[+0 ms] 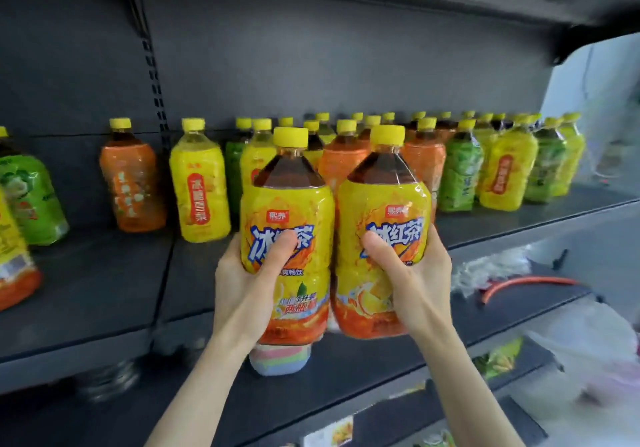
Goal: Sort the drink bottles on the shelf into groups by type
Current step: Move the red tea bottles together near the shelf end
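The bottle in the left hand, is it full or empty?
Full: dark tea fills the bottle to its neck, under a yellow cap.

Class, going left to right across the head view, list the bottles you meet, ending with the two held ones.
green bottle → orange bottle → yellow bottle → left tea bottle in the left hand → right tea bottle in the right hand

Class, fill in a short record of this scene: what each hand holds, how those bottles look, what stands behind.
left hand: grips left bottle, thumb across label
right hand: grips right bottle, thumb across label
held bottles: matching yellow-and-orange labels, yellow caps, dark drink, upright
behind, on shelf: orange-label bottle, yellow-label bottle, green-label bottle among a mixed row
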Action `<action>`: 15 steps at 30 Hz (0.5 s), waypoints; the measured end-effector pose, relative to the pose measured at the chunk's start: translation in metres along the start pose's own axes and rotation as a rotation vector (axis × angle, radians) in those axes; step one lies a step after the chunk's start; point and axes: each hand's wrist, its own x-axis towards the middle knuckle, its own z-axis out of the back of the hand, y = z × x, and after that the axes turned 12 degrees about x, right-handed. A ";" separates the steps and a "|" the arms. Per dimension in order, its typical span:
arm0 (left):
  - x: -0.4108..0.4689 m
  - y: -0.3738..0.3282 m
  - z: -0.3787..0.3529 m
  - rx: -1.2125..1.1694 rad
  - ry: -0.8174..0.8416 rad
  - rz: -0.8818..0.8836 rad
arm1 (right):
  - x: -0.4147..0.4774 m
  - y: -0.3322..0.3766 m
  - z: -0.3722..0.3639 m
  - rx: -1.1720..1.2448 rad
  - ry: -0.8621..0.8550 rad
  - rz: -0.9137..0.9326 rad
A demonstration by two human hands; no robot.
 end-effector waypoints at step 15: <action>-0.057 -0.041 -0.299 -0.124 0.289 -0.001 | 0.067 0.048 0.297 -0.126 -0.205 0.074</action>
